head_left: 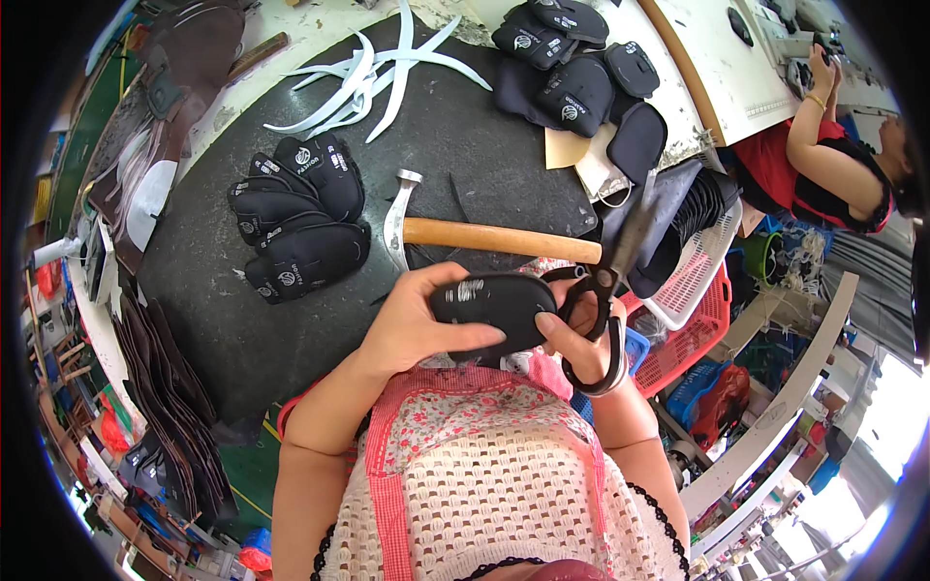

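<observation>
A rounded black padded piece (496, 302) with white printing is held in front of my apron. My left hand (402, 324) is closed around its left end, thumb across the near face. At its right end, the thumb of my right hand (579, 334) presses on the piece. The same hand carries black-handled scissors (632, 237), their blades pointing up and away to the right. Just beyond the piece lies a claw hammer (494, 235) with a wooden handle. Several similar black padded pieces (305, 257) rest in a cluster on the dark work surface (320, 358) to the left.
White curved strips (373, 82) are heaped at the far side. More black pieces (572, 92) are piled far right. A white basket (702, 266) of stacked black parts stands over a red basket (693, 334). Dark sheets (165, 397) hang at left. Another person (823, 165) sits far right.
</observation>
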Tool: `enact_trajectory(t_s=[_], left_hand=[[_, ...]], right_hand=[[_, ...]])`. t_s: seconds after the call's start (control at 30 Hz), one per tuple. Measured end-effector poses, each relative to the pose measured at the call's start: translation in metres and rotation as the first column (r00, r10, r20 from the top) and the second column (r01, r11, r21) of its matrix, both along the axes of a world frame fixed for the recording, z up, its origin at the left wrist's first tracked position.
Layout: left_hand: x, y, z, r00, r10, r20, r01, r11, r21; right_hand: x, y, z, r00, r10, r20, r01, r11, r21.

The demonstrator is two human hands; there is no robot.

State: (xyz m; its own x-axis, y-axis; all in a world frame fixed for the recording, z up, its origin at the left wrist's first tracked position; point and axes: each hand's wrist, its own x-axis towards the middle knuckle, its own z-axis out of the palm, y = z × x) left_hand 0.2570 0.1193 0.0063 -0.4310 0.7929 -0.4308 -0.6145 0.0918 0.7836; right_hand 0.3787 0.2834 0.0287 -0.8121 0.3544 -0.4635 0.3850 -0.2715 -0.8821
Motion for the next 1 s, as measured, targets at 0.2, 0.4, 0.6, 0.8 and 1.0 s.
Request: enact_trajectory(t_s=[0.2,0.4,0.6,0.8,1.0], left_hand=[[0.007,-0.004,-0.005,0.934,0.281,0.221,-0.311,0.943,0.116],[-0.003,-0.011,-0.004,0.963,0.26,-0.067,-0.258,0.965,0.04],[-0.006,-0.009,0.003,0.97,0.22,-0.107,-0.221,0.975,0.01],[-0.006,-0.009,0.003,0.946,0.205,-0.251,-0.21,0.978,0.005],[-0.01,-0.01,0.004,0.975,0.157,-0.158,-0.159,0.987,-0.001]], right_hand=[[-0.004,0.004,-0.004,0.914,0.402,-0.057,-0.389,0.907,0.16],[0.002,0.025,-0.005,0.792,0.589,-0.16,-0.59,0.806,0.042],[0.011,0.03,-0.012,0.704,0.694,-0.15,-0.7,0.714,0.019],[0.013,0.028,-0.014,0.732,0.667,-0.141,-0.655,0.745,0.123],[0.015,0.032,-0.011,0.693,0.718,-0.064,-0.718,0.696,0.03]])
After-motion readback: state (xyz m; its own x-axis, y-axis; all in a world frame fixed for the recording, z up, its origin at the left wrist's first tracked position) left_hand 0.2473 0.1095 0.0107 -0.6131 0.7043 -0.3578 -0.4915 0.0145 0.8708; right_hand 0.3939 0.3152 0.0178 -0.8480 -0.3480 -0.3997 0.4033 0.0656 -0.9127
